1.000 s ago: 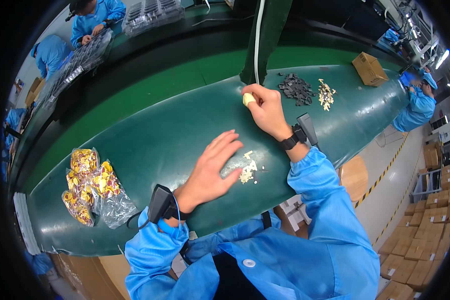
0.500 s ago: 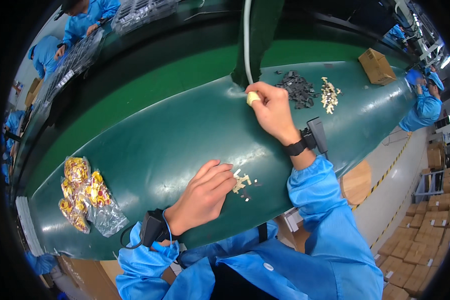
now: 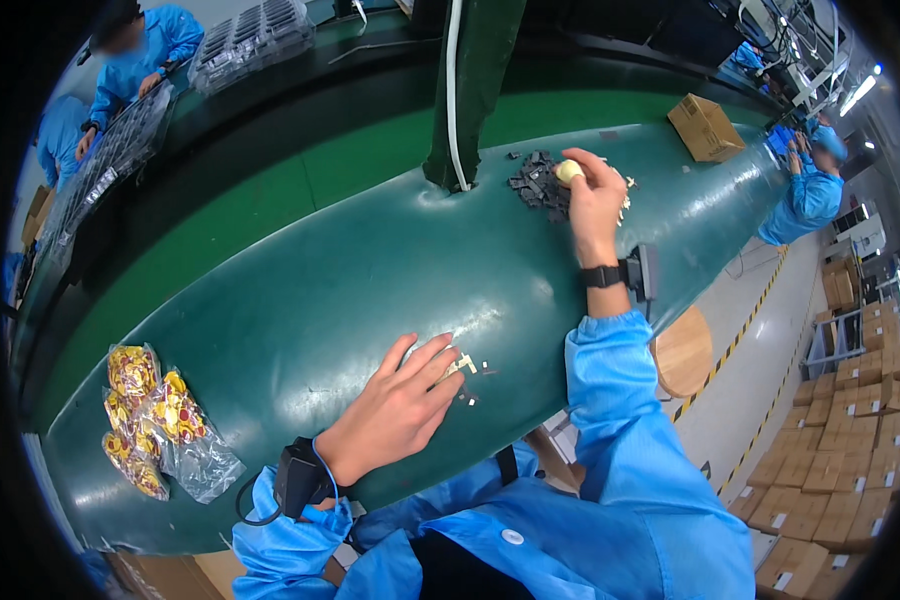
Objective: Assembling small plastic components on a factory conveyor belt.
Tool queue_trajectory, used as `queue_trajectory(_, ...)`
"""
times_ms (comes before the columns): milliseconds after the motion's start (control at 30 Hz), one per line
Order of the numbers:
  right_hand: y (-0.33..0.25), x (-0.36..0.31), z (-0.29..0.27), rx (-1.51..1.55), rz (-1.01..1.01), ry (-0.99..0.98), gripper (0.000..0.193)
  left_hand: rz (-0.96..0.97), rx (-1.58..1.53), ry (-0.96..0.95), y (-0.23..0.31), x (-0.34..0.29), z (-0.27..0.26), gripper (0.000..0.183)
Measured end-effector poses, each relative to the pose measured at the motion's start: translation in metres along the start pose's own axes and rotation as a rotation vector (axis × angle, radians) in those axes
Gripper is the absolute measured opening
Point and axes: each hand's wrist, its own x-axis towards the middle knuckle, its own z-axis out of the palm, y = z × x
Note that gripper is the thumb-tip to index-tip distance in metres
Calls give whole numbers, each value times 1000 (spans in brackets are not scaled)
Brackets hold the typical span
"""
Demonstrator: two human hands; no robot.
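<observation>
left hand [image 3: 395, 405] is unclenched, palm down by the desk's [image 3: 270, 330] near edge, fingers over pale bits [image 3: 468, 363], perhaps keeping them together. toward the far edge: dark pile [image 3: 537, 186]; right hand [image 3: 595, 200], arm outstretched, fingers curled at a yellow piece [image 3: 569, 171], held or worn, i cannot tell; cream pile [image 3: 627, 187], presumably grouped by colour.

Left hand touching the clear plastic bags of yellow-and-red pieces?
Apart: the head view shows bare green tabletop between the left hand and the clear plastic bags.
</observation>
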Motion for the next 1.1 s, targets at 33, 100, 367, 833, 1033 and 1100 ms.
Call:
queue_trajectory(33, 8, 0, 6, 84, -10, -52, 26, -6, 7, 6, 1, -1, -1, 26)
queue_trajectory(100, 11, -1, 12, 97, 14, -138, 25, -13, 17, 16, 1, -3, -3, 26)
queue_trajectory(367, -2, -17, 18, 141, 132, -273, 17, -5, -90, 28, -5, -5, -1, 25)
queue_trajectory(833, -90, -117, 90, 211, 50, -816, 16, 13, -68, 81, -9, -9, 4, 26)
queue_trajectory(1033, -102, -116, 103, 559, 128, -771, 20, 39, -92, 183, -11, -13, 6, 23)
queue_trajectory(1100, -94, -101, 97, 594, 186, -643, 22, 31, -128, 232, -10, -13, 7, 21)
